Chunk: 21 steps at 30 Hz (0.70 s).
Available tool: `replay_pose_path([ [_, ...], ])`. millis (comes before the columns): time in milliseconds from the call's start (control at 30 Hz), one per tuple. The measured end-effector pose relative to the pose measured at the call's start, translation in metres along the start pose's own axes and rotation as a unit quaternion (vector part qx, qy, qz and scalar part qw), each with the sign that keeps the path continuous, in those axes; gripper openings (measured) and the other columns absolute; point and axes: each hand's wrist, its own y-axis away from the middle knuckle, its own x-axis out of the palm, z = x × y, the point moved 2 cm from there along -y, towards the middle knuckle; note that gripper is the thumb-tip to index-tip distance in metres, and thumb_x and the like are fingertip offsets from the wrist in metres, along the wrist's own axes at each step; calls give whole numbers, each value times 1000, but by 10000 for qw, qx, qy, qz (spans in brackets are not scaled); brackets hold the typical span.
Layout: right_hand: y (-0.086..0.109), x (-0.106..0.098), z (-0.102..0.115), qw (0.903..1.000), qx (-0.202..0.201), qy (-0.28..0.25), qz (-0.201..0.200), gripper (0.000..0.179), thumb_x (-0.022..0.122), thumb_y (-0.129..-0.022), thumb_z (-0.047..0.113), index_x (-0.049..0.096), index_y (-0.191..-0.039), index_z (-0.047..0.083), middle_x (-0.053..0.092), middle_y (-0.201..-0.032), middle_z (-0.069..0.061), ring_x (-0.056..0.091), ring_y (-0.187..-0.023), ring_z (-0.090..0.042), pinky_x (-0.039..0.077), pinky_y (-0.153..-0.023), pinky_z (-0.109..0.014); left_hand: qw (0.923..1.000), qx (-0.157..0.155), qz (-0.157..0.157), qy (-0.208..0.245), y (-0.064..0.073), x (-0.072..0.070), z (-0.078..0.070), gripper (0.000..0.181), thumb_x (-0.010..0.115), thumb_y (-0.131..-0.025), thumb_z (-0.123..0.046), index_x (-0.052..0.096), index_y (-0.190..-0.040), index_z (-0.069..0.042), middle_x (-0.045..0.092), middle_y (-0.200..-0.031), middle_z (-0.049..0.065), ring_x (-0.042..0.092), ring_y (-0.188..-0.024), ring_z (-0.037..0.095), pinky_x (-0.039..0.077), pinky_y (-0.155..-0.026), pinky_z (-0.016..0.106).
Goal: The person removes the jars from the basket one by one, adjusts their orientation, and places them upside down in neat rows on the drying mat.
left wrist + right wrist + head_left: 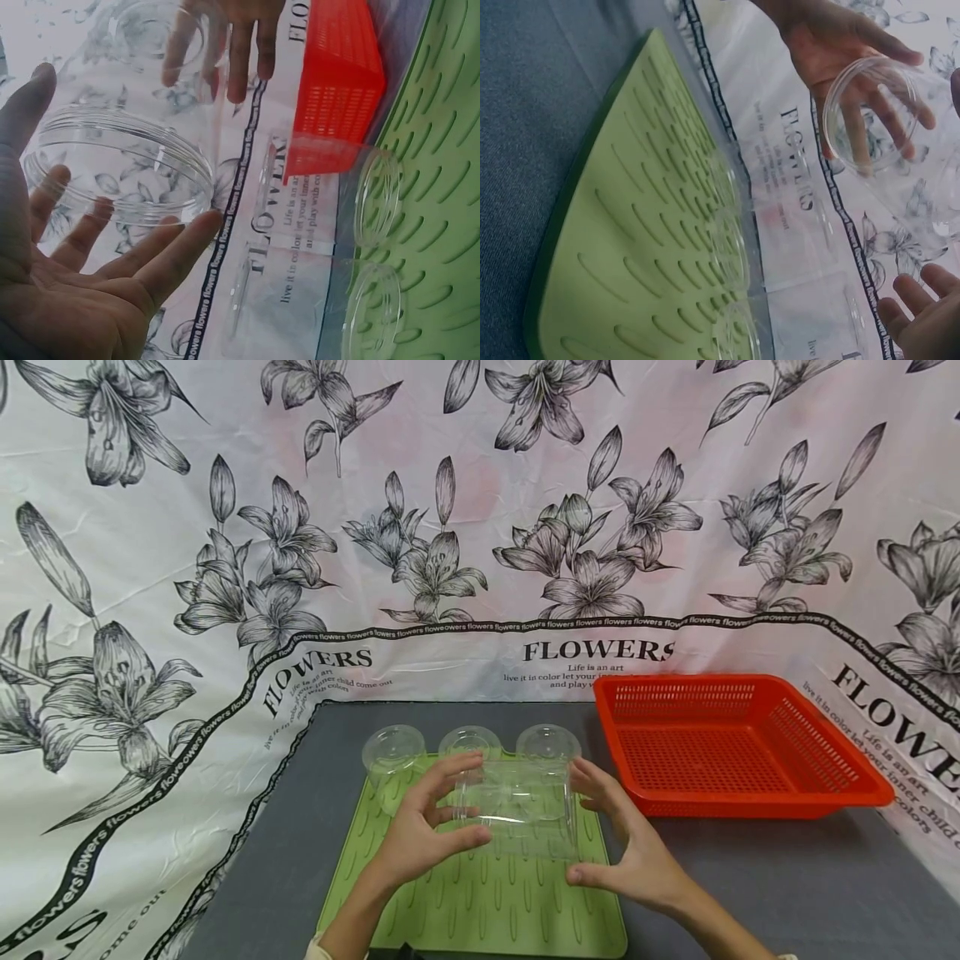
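Observation:
A clear plastic jar (517, 814) lies sideways in the air between my two hands, over the green mat. My left hand (420, 835) holds it at the ridged mouth end, thumb in front and fingers spread around the rim. At the opposite end my right hand (633, 852) holds the jar's base between thumb and fingers. The left wrist view shows the jar's threaded mouth (120, 165) close above my left fingertips. Three similar clear jars stand upright in a row along the mat's far edge: a left one (393, 747), a middle one (468, 740) and a right one (549, 742).
The green ridged mat (480, 910) lies on a dark grey table (262, 868). To the right stands a red perforated plastic basket (757, 806). A white cloth (442, 664) printed with flowers and lettering hangs behind and along the sides.

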Motion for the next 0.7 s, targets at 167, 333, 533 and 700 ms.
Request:
replay_pose_path([
  [167, -3, 2, 4, 9992, -203, -341, 2, 117, 90, -67, 0, 23, -162, 8, 37, -162, -13, 45, -143, -11, 46, -109, -22, 9997, 133, 43, 200, 0, -1, 1, 72, 80, -86, -4, 45, -149, -3, 43, -158, 4, 54, -137, 24, 56, -97, 56],
  [333, -6, 4, 8, 9985, -51, -544, -40, 117, 87, -65, -10, 23, -161, 7, 38, -161, -11, 46, -140, -11, 50, -105, -24, 9995, 205, 91, 214, 0, 0, 3, 72, 79, -86, -1, 44, -149, 0, 43, -158, 4, 54, -137, 27, 55, -97, 59],
  [533, -8, 5, 8, 9982, -166, -574, -93, 114, 86, -65, -12, 24, -160, 3, 43, -157, -13, 50, -136, -12, 52, -102, -25, 9995, 220, 104, 219, 0, 0, 4, 73, 79, -87, -1, 44, -150, -5, 43, -158, 3, 53, -138, 24, 56, -97, 57],
  [700, -9, 4, 8, 9981, -207, -566, -119, 111, 85, -66, -12, 26, -159, 0, 46, -154, -11, 51, -134, -13, 52, -100, -23, 9993, 215, 132, 292, 1, 0, 7, 73, 78, -87, -1, 43, -151, -2, 41, -160, 3, 53, -138, 20, 55, -97, 59],
])
